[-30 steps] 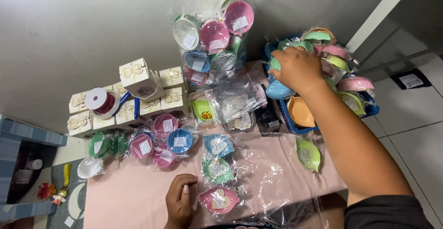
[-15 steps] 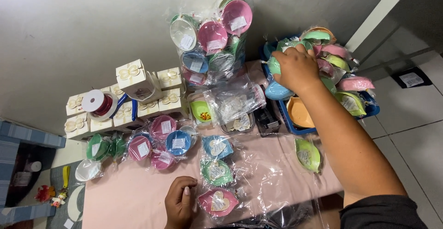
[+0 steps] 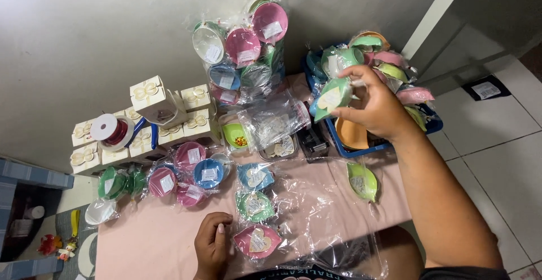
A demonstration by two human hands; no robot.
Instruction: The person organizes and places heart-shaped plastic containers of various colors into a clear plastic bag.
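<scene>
My right hand (image 3: pixel 377 106) is raised over the blue basket (image 3: pixel 432 125) and grips a green heart-shaped dish (image 3: pixel 332 97) with a pale label. My left hand (image 3: pixel 213 246) rests curled on the pink tablecloth (image 3: pixel 147 246), next to a pink heart dish in clear wrap (image 3: pixel 257 240). Above that lie a wrapped green heart dish (image 3: pixel 254 205) and a blue one (image 3: pixel 254 175). A wrapped light-green dish (image 3: pixel 362 180) lies near my right forearm.
A tall clear bag of pink, blue and white dishes (image 3: pixel 243 48) leans on the grey wall. Cream gift boxes with bows (image 3: pixel 148 96) and a red ribbon spool (image 3: pixel 110 129) stand left. Loose plastic bags (image 3: pixel 275 123) lie mid-table. White floor tiles are right.
My right hand has lifted out of the blue basket and drawn left, now holding a green heart dish. My left hand stays on the cloth.
</scene>
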